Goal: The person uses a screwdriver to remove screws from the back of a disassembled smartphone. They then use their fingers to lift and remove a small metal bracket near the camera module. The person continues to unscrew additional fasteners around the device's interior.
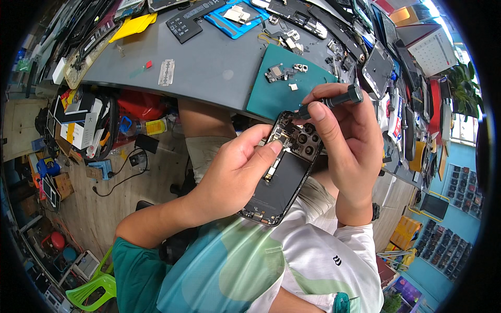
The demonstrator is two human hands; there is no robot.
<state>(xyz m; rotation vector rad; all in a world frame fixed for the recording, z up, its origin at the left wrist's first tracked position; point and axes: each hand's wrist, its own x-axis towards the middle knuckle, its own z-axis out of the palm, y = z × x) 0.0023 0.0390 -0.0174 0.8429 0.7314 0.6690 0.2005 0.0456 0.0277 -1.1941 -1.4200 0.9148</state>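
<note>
Phone with its insides showing is held up just off the desk edge, long axis slanting from the end with the cameras, up by the green mat, down and left toward the shirt. Left hand is the nearer one, gripping its left side, thumb over the inner parts. Right hand sits off the upper right, fingers closed around a dark screwdriver, tip down by the top end, can't tell if it's touching
</note>
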